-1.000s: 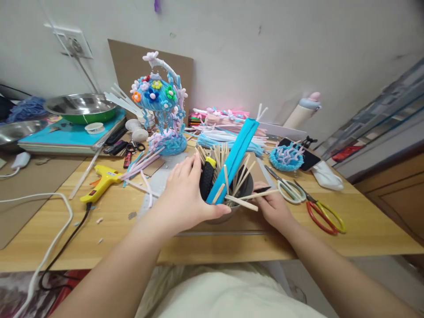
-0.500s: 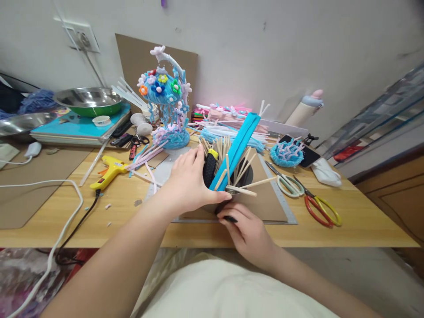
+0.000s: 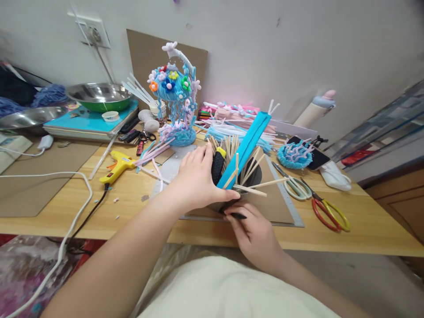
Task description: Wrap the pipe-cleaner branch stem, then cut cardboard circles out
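My left hand (image 3: 197,179) is wrapped round the near left side of a dark round container (image 3: 254,173), its thumb across the near rim. Wooden sticks (image 3: 253,167), a blue strip (image 3: 245,145) and a yellow-and-black handle (image 3: 218,165) stand in the container. Just below the rim, my right hand (image 3: 253,232) pinches a small black piece (image 3: 238,216) against the container's near side. What that piece is cannot be made out. Under the container lies a brown cardboard sheet (image 3: 274,207) on a grey mat.
A yellow glue gun (image 3: 117,167) with its cord lies at left. Behind stands a blue jellyfish-like ornament (image 3: 175,88) with flowers. Two pairs of scissors (image 3: 298,187) (image 3: 331,214) and a blue fuzzy piece (image 3: 294,154) are at right. Metal bowls (image 3: 99,95) sit at back left.
The view has shifted, so the table's things appear farther right. Both hands keep their places on the container and the black piece.
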Demonstrator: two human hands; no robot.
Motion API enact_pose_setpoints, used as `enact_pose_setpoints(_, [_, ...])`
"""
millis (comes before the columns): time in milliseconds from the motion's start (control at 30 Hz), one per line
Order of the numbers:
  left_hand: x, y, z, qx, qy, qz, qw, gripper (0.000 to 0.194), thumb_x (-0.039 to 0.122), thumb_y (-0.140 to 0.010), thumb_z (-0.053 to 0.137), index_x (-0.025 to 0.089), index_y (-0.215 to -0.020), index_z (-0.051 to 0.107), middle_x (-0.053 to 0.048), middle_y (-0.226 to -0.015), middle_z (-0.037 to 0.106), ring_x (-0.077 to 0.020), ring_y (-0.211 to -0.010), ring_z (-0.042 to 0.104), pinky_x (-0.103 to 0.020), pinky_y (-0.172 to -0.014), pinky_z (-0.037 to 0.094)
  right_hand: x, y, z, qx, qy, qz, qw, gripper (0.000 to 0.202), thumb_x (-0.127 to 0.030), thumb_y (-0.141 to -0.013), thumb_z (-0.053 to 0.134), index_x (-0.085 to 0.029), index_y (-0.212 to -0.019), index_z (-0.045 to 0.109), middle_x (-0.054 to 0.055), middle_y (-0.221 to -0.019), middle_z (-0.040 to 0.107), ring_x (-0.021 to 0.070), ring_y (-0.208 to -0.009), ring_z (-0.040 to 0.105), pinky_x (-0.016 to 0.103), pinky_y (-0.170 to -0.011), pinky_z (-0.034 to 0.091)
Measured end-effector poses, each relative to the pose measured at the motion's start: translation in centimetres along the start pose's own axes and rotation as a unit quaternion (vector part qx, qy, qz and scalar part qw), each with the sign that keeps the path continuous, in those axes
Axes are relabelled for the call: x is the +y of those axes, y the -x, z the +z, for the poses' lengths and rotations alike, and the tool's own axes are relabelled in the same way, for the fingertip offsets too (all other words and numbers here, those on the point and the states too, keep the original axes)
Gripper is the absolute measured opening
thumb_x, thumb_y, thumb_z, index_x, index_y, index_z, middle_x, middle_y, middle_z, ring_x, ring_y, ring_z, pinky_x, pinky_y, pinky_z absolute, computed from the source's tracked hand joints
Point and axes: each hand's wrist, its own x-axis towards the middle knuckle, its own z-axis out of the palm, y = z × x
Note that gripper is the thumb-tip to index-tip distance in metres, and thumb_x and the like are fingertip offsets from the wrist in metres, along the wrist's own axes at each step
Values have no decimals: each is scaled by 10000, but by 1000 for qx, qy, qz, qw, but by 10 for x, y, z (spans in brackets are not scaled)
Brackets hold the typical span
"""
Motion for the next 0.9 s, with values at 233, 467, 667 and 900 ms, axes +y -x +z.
enact_pose_setpoints(233, [-7,15,-12,41,120,7,992,1214,646,-500,696,104,-1424,127,-216,-1490,155,-362,-1365,114,-511,-1073,168,4,4,-14,32,-40,-4,999,149,-138,-846,518,-202,-963,585,52,-913,588,151,-864,575,262,-741,470])
enact_pose_setpoints(467, [-5,91,26,163,233,57,957,303,101,-794,543,242,-1063,545,-38,-970,582,-137,-846,570,-266,-749,477,-4,0,-10,4,-40,-97,994,175,-154,-818,572,-183,-989,555,28,-781,642,133,-685,587,245,-620,447])
enact_pose_setpoints(667, [-10,106,57,90,197,87,972,396,87,-815,493,240,-1178,456,-47,-1015,634,-137,-930,604,-238,-795,507,-8,-15,15,-22,-61,-130,989,96,-216,-832,569,-200,-924,544,15,-787,643,128,-707,590,241,-651,459])
enact_pose_setpoints(900, [-26,112,46,218,204,71,952,409,32,-763,575,237,-1116,559,-22,-955,648,-134,-894,610,-245,-793,507,-18,-7,-55,-35,4,-216,976,386,-300,-860,517,-242,-1230,422,23,-851,670,164,-756,639,286,-702,530])
